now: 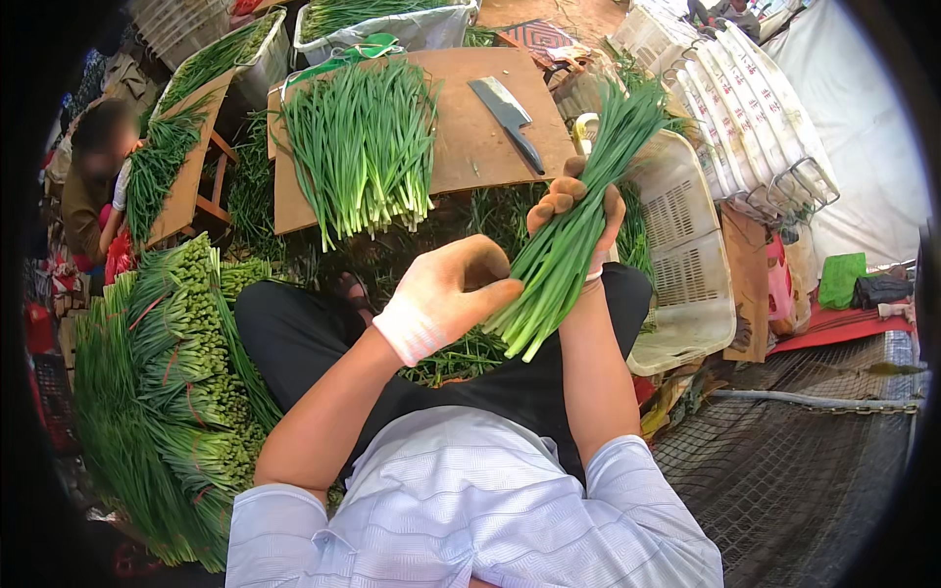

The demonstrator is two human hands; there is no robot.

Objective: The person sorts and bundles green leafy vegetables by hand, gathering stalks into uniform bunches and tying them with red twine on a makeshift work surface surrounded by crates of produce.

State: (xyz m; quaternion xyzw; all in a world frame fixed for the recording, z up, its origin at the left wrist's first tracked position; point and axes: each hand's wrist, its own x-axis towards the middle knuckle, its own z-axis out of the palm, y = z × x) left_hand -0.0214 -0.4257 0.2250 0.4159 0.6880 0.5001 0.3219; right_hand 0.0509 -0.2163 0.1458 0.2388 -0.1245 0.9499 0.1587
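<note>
My right hand (570,206), in a stained work glove, grips a loose bunch of Chinese chives (581,239). The leaf tips point up and away, and the pale cut ends hang above my lap. My left hand (452,290), gloved too, is at the lower left side of this bunch, its thumb against the stalks. Its fingers curl inward and their tips are partly hidden, so whether it pinches any stalk is unclear. Ahead, a thick layer of chives (360,140) lies on a brown board (470,158), stalk ends towards me. A cleaver (507,121) rests to its right.
Tied chive bundles (173,382) are stacked at my left. A plastic crate (680,242) stands tilted by my right knee, near stacked white crates (750,110) bearing writing. Lined crates of chives (386,33) stand behind the board. Another person (99,176) works at far left.
</note>
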